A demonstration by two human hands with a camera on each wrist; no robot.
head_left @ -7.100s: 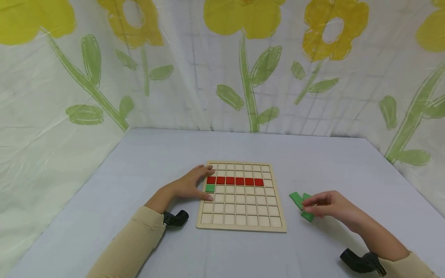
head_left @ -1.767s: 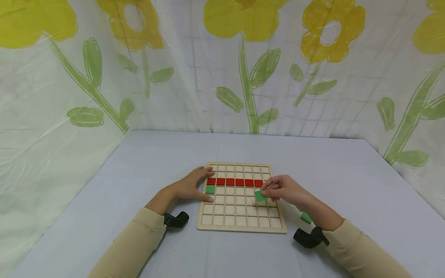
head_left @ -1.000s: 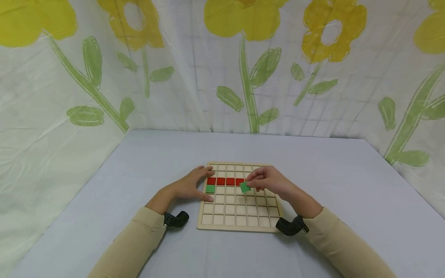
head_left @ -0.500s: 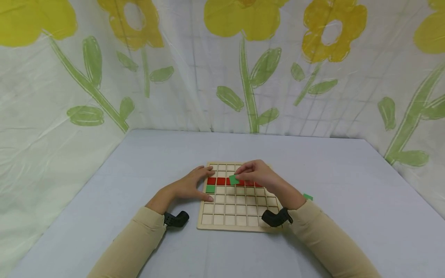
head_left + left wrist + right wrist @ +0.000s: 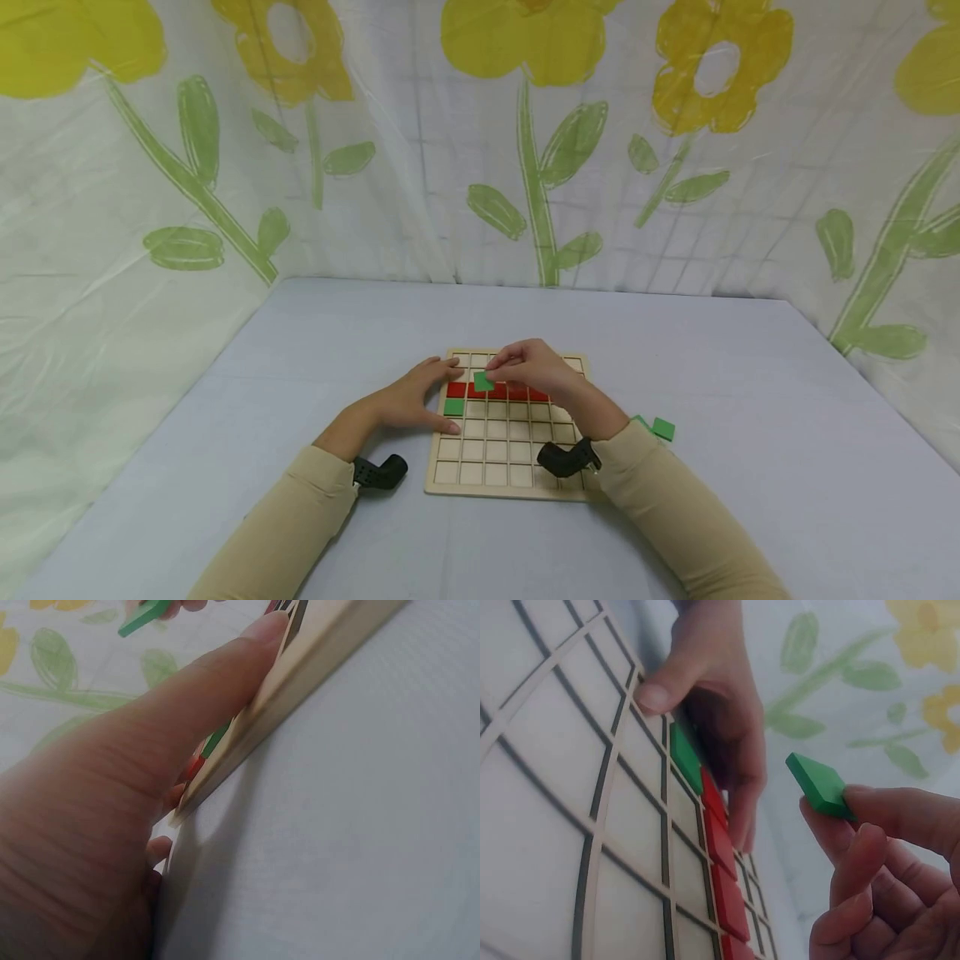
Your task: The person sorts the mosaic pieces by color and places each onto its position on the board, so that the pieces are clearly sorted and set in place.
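Observation:
Held in the air over the wooden grid board (image 5: 495,492) is a green square tile (image 5: 482,382), pinched between the thumb and fingers of my right hand (image 5: 536,367). The right wrist view shows that tile (image 5: 817,784) tilted and apart from the board. My left hand (image 5: 408,404) rests on the board's left edge, thumb and fingertips spread on the frame. Between them lie the first red tile (image 5: 456,389) and, just below it, a seated green tile (image 5: 453,407). The red row runs rightward, partly hidden by my right hand.
Loose green tiles (image 5: 663,428) lie on the white table right of the board, partly hidden by my right sleeve (image 5: 675,500). Each wrist wears a black camera (image 5: 382,472). A curtain (image 5: 405,167) printed with yellow flowers hangs behind the table.
My right hand picked up a green tile from the right and carried it left across the board, to above the red row's left part. My left hand stays put.

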